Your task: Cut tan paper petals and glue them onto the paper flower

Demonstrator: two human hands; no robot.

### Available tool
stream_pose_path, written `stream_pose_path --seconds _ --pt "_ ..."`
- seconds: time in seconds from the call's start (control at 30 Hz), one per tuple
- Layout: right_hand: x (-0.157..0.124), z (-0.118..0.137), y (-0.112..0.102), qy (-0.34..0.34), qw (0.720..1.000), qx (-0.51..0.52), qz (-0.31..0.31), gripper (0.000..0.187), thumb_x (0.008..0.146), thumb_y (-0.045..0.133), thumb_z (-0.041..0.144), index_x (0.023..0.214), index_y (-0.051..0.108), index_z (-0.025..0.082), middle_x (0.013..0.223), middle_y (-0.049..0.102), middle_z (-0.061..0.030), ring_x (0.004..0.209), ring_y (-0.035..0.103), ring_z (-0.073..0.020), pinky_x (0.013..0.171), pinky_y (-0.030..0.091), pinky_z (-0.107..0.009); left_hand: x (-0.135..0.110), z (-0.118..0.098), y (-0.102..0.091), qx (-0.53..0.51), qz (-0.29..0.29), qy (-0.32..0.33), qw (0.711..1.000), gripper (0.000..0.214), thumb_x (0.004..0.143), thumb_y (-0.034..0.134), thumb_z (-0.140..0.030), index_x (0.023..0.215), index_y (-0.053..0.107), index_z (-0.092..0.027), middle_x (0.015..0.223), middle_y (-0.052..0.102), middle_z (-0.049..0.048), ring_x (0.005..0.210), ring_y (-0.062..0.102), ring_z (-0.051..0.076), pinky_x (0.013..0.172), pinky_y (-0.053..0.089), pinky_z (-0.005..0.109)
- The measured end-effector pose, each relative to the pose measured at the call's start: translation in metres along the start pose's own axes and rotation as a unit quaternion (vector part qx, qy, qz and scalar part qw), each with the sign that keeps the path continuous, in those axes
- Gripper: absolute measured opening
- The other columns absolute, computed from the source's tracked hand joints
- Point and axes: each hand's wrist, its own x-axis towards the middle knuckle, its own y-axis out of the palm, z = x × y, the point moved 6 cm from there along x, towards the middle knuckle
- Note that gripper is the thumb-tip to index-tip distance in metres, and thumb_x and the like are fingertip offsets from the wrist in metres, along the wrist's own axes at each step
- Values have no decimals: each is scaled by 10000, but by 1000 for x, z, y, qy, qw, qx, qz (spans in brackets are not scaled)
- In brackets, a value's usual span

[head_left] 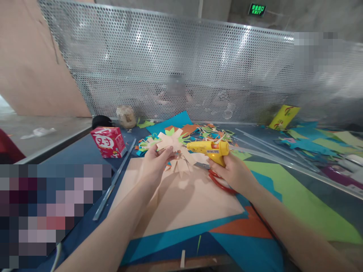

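My left hand [154, 162] pinches a beige cut-paper flower [171, 141] with pointed petals, held up above a large beige sheet [181, 196]. My right hand [232, 172] grips a yellow hot glue gun [211, 150] whose nozzle points left at the flower's centre. Red-handled scissors [217, 179] lie on the sheet just under my right hand. A second beige petal piece [181, 164] rests on the sheet below the flower.
A red carton [108, 141] stands at the left. Clear glue sticks [255, 149] and a metal ruler [113, 181] lie on the blue table. Coloured paper scraps [210, 132] and green, teal, orange sheets surround the work. A perforated metal screen [181, 68] closes the back.
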Motion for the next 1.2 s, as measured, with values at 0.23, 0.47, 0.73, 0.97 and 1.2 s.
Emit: stream_pose_path --seconds 0.23,0.47,0.73,0.97,1.2 --pt "-1 1 0 -20 1000 -10 -13 235 797 450 389 839 521 169 744 602 -60 664 557 -192 555 389 -261 -1 -1 1 1 4 2 1000 249 604 664 -240 794 537 -141 689 618 10 582 597 133 641 493 311" --pt "-3 0 8 -29 999 -18 5 258 806 430 412 845 504 168 777 604 -68 688 560 -199 566 389 -265 -2 -1 1 9 -2 -7 1000 285 595 673 -239 819 536 -129 700 630 22 576 592 125 615 492 288" --pt "1 1 -1 -16 1000 -18 -15 247 798 445 392 845 524 162 760 620 -72 677 575 -204 546 390 -258 0 1 -1 -11 -11 -12 1000 285 580 682 -228 822 559 -142 718 635 22 593 592 126 630 491 286" --pt "2 -3 4 -13 1000 -1 -10 213 770 484 377 826 528 177 778 632 -77 710 594 -216 569 422 -275 5 5 -10 -32 -49 -6 998 285 567 693 -232 809 568 -151 694 625 -4 598 588 107 663 480 268" --pt "17 -57 -16 150 971 183 -42 309 741 509 406 908 507 145 597 617 -27 414 560 -149 435 447 -269 4 3 -8 -67 -50 -25 996 258 553 704 -215 749 549 -153 665 622 -7 612 601 111 680 479 273"
